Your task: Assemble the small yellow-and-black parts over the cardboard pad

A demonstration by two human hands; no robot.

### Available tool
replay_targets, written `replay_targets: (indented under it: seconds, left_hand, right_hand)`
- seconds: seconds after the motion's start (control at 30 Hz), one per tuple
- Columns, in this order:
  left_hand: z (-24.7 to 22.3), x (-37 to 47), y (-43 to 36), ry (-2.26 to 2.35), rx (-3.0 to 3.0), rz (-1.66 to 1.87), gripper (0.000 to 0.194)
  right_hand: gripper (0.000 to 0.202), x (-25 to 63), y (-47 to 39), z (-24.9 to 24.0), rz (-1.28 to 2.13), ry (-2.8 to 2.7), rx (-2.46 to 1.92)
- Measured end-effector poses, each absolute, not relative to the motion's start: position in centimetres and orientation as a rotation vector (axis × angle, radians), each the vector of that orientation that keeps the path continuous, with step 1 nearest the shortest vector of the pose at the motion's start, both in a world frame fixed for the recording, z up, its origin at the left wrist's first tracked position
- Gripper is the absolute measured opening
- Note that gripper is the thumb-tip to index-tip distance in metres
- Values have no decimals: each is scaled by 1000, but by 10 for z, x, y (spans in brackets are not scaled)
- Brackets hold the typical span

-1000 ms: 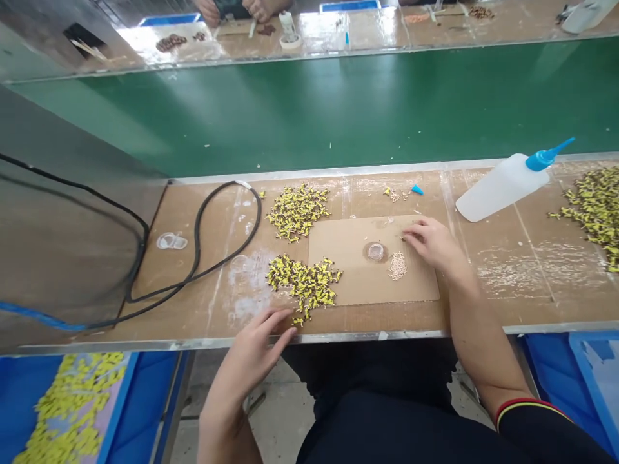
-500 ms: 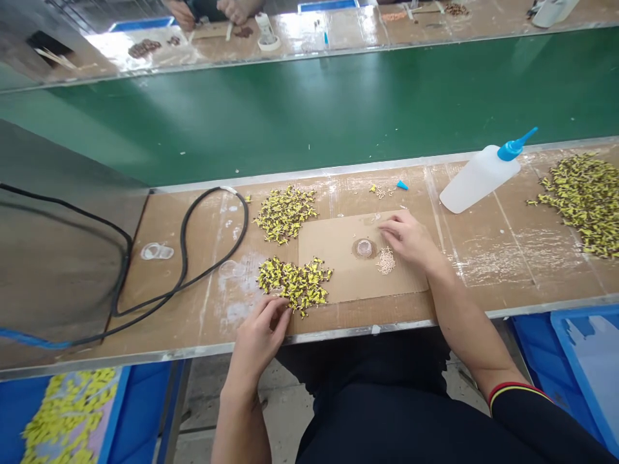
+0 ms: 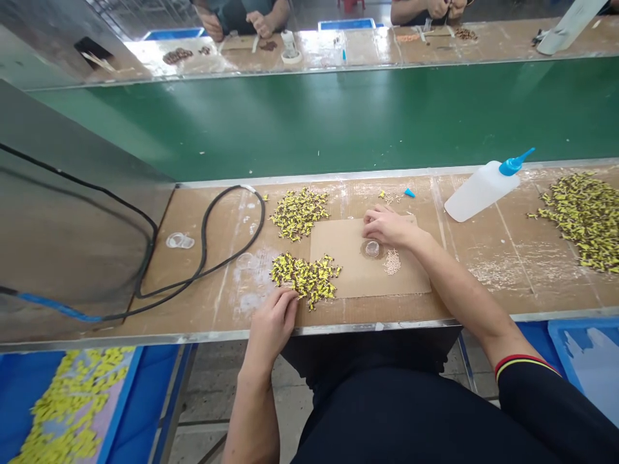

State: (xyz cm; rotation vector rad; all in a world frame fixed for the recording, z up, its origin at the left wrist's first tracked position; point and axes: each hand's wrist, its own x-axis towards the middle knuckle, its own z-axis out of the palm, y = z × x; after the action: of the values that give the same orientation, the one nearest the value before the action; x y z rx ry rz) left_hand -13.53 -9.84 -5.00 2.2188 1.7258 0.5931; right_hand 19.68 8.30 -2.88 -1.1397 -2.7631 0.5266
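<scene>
My left hand rests at the near edge of a pile of small yellow-and-black pieces. Its thumb and fingertips are pinched together at the pieces; whatever lies between them is too small to make out. Over the far part of a cardboard sheet is my right hand, fingers bent and drawn together, any held thing hidden. Just in front of its fingers sits a small round clear dish on a damp-looking patch. Tiny pale bits lie heaped on the cardboard to the right of the dish.
A second yellow-and-black pile lies farther back, a larger one far right. A white squeeze bottle leans with its blue nozzle up. A blue cap, a looped black cable and a green partition surround the workspace. Co-workers' hands show beyond.
My right hand has moved left across the cardboard, from beyond the pale bits to just behind the dish. My left hand stays by the near pile, its fingers closer together. The view has shifted.
</scene>
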Motion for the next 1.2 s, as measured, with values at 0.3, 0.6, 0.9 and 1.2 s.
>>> replay_targets:
  seconds: [0.3,0.6,0.9,1.2]
  left_hand:
    - [-47,-130,-94,1853,2106,907,14]
    - [5,-76,-18,1291,2011,1474,8]
    - [-4,1,27,671,1718,1371,17]
    - [-6,1,6,701,2059,1306,26]
  right_hand:
    - [21,213,81,-40,545,-2493,-1210]
    - [22,237,52,-19,846,-1491,-985]
    - [35,206,15,-13,978,-1293,-901]
    - [34,193,-2,-11,990,-1370,-866]
